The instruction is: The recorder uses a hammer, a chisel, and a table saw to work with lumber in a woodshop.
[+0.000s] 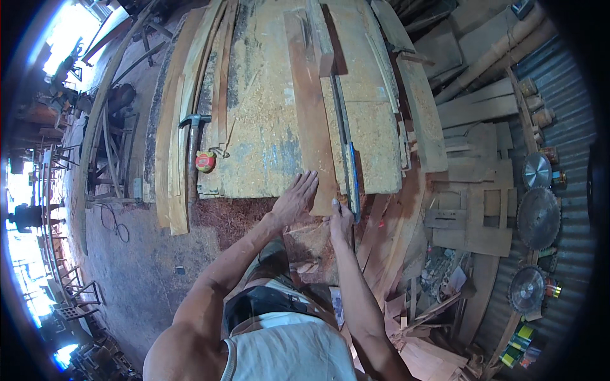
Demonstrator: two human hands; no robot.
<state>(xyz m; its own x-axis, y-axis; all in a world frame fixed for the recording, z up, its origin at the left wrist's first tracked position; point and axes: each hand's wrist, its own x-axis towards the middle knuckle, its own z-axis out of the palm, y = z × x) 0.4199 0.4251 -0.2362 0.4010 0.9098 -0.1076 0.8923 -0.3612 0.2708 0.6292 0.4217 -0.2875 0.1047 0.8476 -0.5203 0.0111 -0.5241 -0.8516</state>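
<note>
Pressing reddish plank (309,108): left hand (293,202) fingers spread flat | right hand (340,220) fingers pinching metal ruler (348,149) | hammer (192,146), tape measure (205,161) leftward

Sawdust-caked workbench (267,152), stacked with a reddish plank (310,108), thin strips (190,95), hammer (192,120), tape measure (205,161), blue-edged straightedge (351,171).

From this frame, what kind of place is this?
Most likely a woodworking or carpentry shop. Sawdust-covered bench stacked with planks, circular saw blades hung on a corrugated metal wall, a hammer and tape measure on the bench. Left hand lies flat on a plank; right hand is at its edge.
</note>
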